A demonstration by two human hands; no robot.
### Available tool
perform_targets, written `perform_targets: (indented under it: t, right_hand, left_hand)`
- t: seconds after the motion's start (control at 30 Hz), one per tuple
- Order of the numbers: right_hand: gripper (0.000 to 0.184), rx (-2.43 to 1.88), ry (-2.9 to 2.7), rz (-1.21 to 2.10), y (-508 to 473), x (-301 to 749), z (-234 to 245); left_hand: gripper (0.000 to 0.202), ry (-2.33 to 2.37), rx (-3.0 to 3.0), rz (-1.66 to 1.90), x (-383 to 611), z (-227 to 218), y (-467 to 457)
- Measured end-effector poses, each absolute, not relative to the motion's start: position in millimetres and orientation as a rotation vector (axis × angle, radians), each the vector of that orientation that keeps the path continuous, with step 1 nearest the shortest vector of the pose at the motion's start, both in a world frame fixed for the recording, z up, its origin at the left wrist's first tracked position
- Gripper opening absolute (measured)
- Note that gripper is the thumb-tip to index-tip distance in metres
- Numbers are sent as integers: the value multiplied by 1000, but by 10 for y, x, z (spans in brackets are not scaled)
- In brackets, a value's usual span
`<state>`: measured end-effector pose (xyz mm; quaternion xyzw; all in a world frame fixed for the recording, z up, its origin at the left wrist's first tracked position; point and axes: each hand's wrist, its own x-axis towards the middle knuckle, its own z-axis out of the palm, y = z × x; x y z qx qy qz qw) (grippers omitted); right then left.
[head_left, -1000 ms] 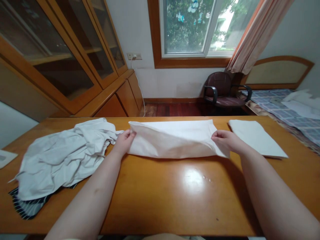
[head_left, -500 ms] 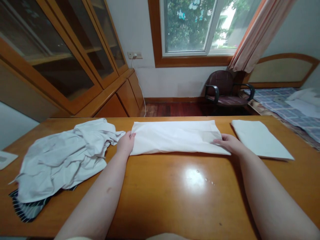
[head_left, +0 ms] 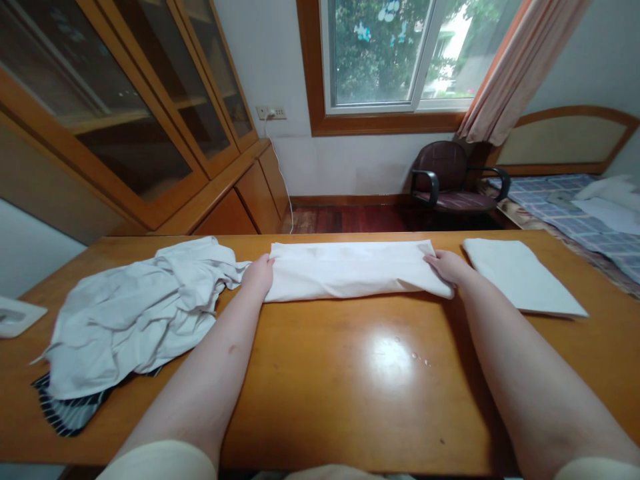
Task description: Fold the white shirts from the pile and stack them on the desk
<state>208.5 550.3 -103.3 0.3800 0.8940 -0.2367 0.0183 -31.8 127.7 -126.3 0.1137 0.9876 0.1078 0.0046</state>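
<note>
A long white cloth (head_left: 350, 270), folded into a narrow band, lies across the far half of the wooden table (head_left: 350, 380). My left hand (head_left: 257, 277) grips its left end, fingers curled round the edge. At the cloth's right end my right hand (head_left: 445, 265) pinches the fabric. Both forearms stretch out over the bare table top.
A crumpled pile of white cloths (head_left: 135, 310) lies at the left over a dark striped garment (head_left: 70, 413). A neatly folded white cloth (head_left: 520, 275) sits at the right. A white object (head_left: 15, 315) rests at the left edge. Beyond stand a cabinet (head_left: 150, 120), a chair (head_left: 450, 183) and a bed (head_left: 575, 207).
The near edge of the cloth was lifted and carried away from me, making the band narrower. Both hands moved farther across the table with it.
</note>
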Motion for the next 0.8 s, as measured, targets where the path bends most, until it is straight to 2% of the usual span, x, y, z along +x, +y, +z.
perform_targets:
  t: [0.1,0.17,0.27,0.43,0.63,0.8]
  right_hand:
    - [44,1212,2673,-863,5482,2153,-983]
    - [39,1148,2841,-881,5452,2196,-1000]
    - [37,1073,3120,-749,5421,2200,-1063]
    - [43,1262,3022,-511,5456,2083,-1159]
    - [47,1408,2916,-435,5488,2009,-1238]
    - [47,1423,2910,-438,5487,2009,-1248]
  left_hand:
    - [35,3128,295,360,-252,-1269,1302]
    - [35,3148,289,389,-197,-1249,1298]
    - [34,3238,399,492,-146,-1186,1271]
    - [34,3312,397,594,-179,-1173,1274]
    - [31,3190,270,503,-275,-1288,1336]
    - [34,3342,486,584,-124,-1088,1406]
